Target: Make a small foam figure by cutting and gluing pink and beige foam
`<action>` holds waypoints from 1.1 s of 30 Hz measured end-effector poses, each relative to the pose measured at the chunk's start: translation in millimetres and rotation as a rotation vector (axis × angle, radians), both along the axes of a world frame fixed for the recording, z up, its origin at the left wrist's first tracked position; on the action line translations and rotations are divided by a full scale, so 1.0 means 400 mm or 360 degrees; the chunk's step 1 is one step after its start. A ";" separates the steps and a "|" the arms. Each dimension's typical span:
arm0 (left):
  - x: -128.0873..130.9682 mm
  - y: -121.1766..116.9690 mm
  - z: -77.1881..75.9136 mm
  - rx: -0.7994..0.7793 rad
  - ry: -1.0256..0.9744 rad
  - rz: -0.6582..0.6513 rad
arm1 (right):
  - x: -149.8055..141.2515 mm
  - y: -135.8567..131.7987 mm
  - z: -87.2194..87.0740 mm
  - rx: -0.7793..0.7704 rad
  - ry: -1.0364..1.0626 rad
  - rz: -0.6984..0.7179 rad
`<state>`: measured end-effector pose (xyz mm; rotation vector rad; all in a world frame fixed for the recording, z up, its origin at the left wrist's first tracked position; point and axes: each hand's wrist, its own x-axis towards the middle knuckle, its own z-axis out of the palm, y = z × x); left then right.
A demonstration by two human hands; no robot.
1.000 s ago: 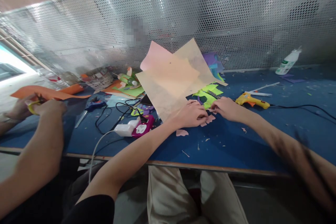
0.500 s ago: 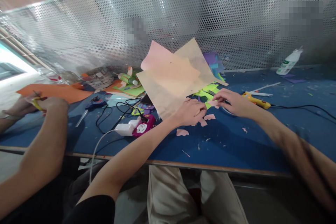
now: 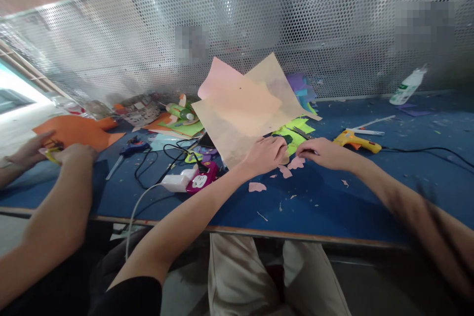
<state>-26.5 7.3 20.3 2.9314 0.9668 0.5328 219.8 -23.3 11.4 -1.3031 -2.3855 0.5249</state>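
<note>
My left hand rests by the lower right edge of a large cream sheet of paper, its fingers curled together. A small tan bit shows under those fingertips; what they grip is hidden. My right hand is low over the table just to the right, fingers pinched beside a pink paper scrap. Whether a piece sits in that pinch I cannot make out. Another pink scrap lies nearer the front edge. Behind my hands are bright green paper and dark-bladed scissors, partly covered.
A yellow glue gun with a cord lies right, a white bottle beyond it. Left are a magenta power strip, cables and a blue glue gun. A co-worker's hands hold yellow-handled scissors at orange paper.
My right hand has moved down and left from the green paper to the pink scraps, closer to my left hand. My left hand has barely shifted. The co-worker's orange paper has moved.
</note>
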 end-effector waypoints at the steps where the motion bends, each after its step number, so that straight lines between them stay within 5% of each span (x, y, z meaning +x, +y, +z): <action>1: 0.001 0.002 -0.003 -0.0001 0.0008 0.0007 | -0.003 -0.001 -0.001 0.0004 -0.0002 0.0001; 17: 0.005 0.016 -0.020 0.0057 0.0151 0.0093 | -0.020 -0.003 -0.033 -0.0210 0.0041 -0.0133; 25: -0.022 -0.013 0.007 -0.0137 0.0132 -0.0665 | -0.020 -0.005 -0.027 -0.0167 -0.0083 -0.0103; 33: -0.032 -0.021 0.027 -0.0158 0.0192 -0.0726 | -0.022 -0.010 -0.027 -0.0244 -0.0020 -0.0122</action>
